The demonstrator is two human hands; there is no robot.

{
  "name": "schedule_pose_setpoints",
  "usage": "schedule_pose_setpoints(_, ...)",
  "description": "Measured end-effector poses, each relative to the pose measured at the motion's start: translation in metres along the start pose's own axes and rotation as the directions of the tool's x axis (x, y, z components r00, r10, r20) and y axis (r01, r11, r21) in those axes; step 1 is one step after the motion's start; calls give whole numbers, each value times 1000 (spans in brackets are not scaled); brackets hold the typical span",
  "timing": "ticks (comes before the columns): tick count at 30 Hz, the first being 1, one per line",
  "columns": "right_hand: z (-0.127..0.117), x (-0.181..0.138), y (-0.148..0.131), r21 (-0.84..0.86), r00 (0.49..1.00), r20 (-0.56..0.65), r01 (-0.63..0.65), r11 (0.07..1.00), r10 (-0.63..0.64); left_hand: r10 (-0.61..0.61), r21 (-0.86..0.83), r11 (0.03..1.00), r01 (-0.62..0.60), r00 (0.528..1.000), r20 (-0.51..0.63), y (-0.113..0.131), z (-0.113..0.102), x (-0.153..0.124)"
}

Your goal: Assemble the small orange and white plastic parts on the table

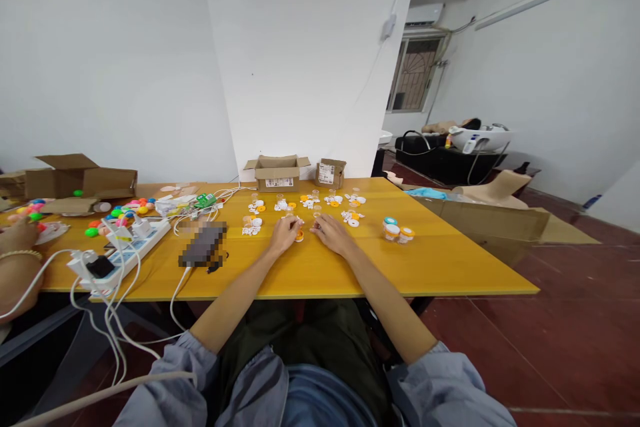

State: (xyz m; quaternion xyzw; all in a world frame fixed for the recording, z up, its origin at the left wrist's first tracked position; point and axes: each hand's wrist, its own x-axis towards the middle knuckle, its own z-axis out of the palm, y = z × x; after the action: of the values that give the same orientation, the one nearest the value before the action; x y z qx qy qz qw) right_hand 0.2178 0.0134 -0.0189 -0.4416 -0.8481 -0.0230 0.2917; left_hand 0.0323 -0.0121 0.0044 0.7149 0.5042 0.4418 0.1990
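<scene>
At six o'clock, nearest the camera, grey sleeves [175, 380] end around the elbows, and two bare forearms cross the near edge of a yellow table [310, 280]. Ahead, the left hand [286, 235] has its fingers curled in, with an orange cap [299, 236] right by its fingertips, in the gap between the hands; whether it grips the cap cannot be told. The right hand [331, 235] is low over the tabletop, fingers loosely bent, and it cannot be told whether it holds anything. Just beyond its fingertips stands a clear cup [317, 212]. Reckoned from that gap, piles of small white parts [251, 230] arc from nine o'clock through twelve to three, mixed with more cups and caps. At three o'clock, past the piles, three lidded jars [392, 232] cluster, one topped in teal. At nine lie a blurred dark slab [203, 245], then a power strip [133, 255] with a black plug [103, 267], bright balls [91, 232] and another person's hand [17, 240]. Around twelve, two cardboard boxes [279, 175] stand before a white wall [300, 67]. Farther off are a basin [483, 139] at two and a window [415, 77] between one and two.
</scene>
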Motion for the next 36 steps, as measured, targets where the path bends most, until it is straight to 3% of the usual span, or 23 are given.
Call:
schedule_pose_setpoints(10, -15, 1, -13, -14, 987, -52, -151, 988, 150, 18, 27, 999, -19, 1000, 20, -10, 3, 4)
schedule_pose_setpoints(18, -18, 0, -9, 44, 931, -65, -357, 933, 359, -7, 22, 1000, 6, 1000, 6, -4, 2, 2)
schedule_pose_setpoints(27, -11, 2, -2, 251, 938, -89, -304, 919, 335, -11, 28, 1000, 11, 1000, 9, -3, 2, 3)
schedule_pose_setpoints(36, -21, 3, -10, 223, 933, -1, -350, 910, 359, -12, 42, 999, 11, 1000, 23, -4, 2, 2)
